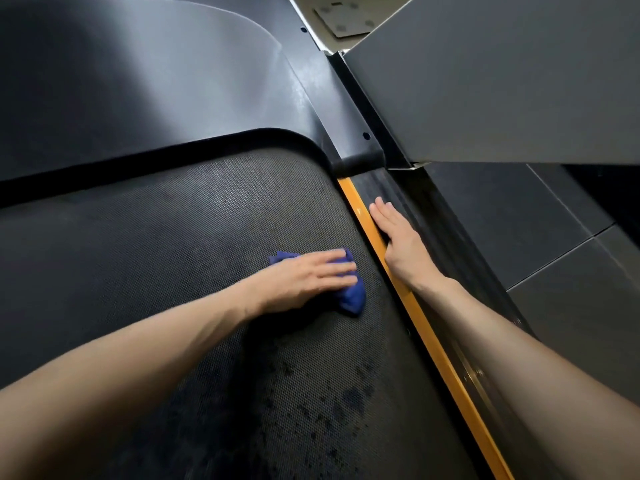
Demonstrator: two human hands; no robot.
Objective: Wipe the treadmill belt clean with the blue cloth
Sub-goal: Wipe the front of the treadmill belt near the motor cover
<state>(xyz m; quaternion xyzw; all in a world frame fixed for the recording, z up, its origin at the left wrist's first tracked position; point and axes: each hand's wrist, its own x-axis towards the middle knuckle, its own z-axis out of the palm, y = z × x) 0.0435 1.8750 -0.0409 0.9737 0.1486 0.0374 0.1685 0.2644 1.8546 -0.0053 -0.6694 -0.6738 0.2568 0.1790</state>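
Note:
The black textured treadmill belt (173,258) fills the lower left of the head view. A crumpled blue cloth (351,296) lies on it near the belt's right edge. My left hand (311,277) presses flat on the cloth with straight fingers, covering most of it. My right hand (398,237) rests flat, fingers straight, on the ribbed black side rail (446,244) just right of the orange strip (426,327). Dark wet-looking spots (332,403) speckle the belt nearer to me.
The glossy black motor cover (156,81) rises beyond the belt's front edge. A grey upright panel (502,81) stands at the upper right, above dark floor tiles (554,258). A pale square plate (346,19) lies on the floor at the top.

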